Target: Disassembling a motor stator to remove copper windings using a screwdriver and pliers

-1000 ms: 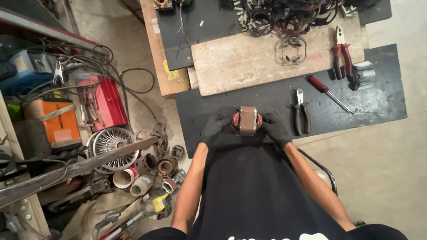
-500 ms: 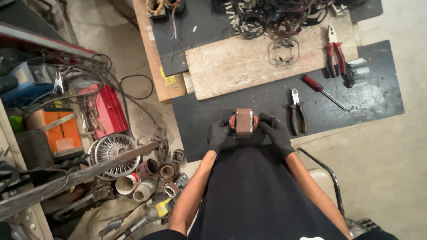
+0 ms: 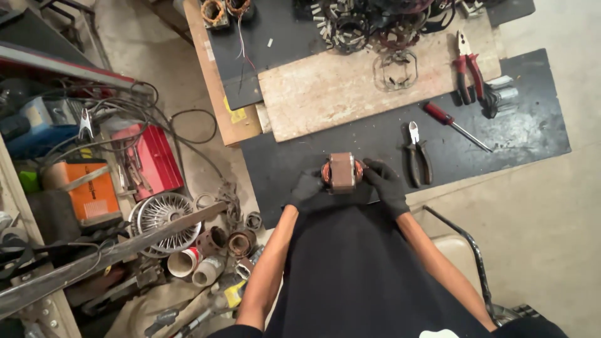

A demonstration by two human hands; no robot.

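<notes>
Both my hands wear black gloves and hold a small motor stator (image 3: 342,172) between them, a rusty laminated block with copper windings showing at each end. My left hand (image 3: 307,188) grips its left end and my right hand (image 3: 386,183) grips its right end. The stator is held just above the near edge of a black mat (image 3: 532,131) on the floor, in front of my black apron.
Black-handled pliers (image 3: 417,156) lie just right of my right hand, with a red-handled screwdriver (image 3: 454,125) and red pliers (image 3: 468,66) beyond. A wooden board (image 3: 325,91) crosses the mat. Left lie a red toolbox (image 3: 153,156), a fan grille (image 3: 166,216), cables and metal scrap.
The view has shifted slightly, so the bench items sit a little lower in frame. My hands keep the same hold on the stator in front of me.
</notes>
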